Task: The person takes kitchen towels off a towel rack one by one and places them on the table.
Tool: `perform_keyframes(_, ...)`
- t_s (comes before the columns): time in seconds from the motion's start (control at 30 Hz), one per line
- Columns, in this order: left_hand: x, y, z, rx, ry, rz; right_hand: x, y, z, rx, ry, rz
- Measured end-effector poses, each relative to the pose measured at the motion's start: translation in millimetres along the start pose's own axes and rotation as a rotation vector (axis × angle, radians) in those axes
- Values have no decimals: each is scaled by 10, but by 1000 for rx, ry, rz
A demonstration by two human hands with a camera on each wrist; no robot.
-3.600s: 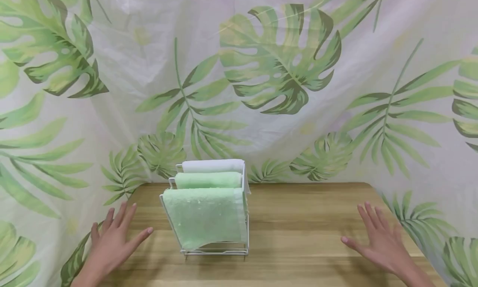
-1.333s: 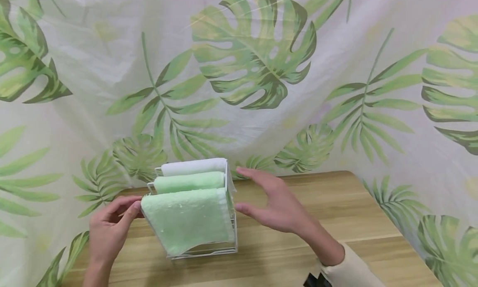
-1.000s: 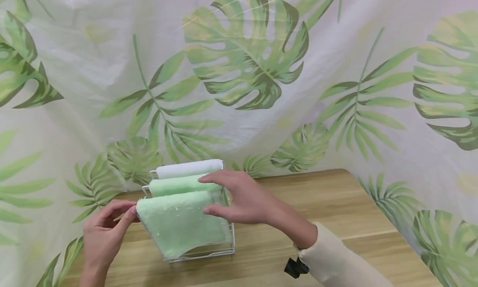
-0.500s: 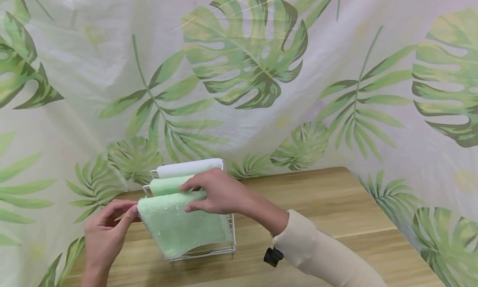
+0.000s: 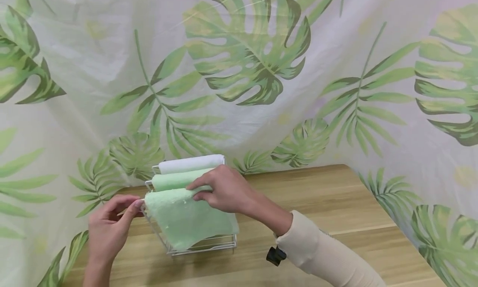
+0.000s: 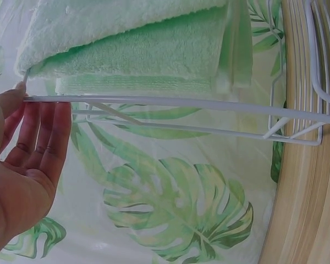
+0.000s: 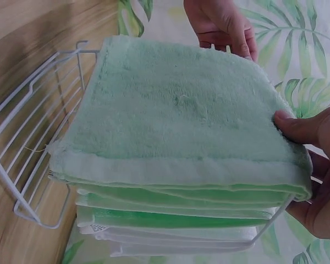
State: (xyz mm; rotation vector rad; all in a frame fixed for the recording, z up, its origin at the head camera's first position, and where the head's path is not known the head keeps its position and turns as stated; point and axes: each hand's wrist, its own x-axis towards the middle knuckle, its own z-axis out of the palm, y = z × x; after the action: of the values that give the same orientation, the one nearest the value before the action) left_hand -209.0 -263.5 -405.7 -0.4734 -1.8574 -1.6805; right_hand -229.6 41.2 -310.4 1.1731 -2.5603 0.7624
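Note:
A white wire rack stands on the table with folded towels draped over its rails. The front green towel is pinched at its top fold by my right hand; the right wrist view shows the thumb on top and the other fingers underneath. With thumb and fingers, my left hand holds the rack's front upper left end; in the left wrist view the white rail meets the fingertips. Behind hang a second green towel and a white towel, both still on the rack.
The wooden table extends to the right of the rack. A leaf-patterned cloth hangs behind it and down both sides. A small black object sits at the right sleeve's cuff.
Both hands have come in from the table's sides, left to the rack's corner, right onto the front towel. That towel has lifted and shifted right, baring part of the rack's left side.

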Motion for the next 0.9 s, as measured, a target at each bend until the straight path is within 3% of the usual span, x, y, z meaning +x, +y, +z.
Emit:
perform_keyframes(0.5, 1, -8, -25, 42, -14, 5, 2, -15, 30, 34, 148, -25)
perform_keyframes(0.67, 8, -1, -14, 26, -16, 8, 73, -29, -78, 24, 185, -21)
perform_keyframes(0.9, -2, 2, -18, 15, -34, 37, 178, -65, -305, 48, 174, -20)
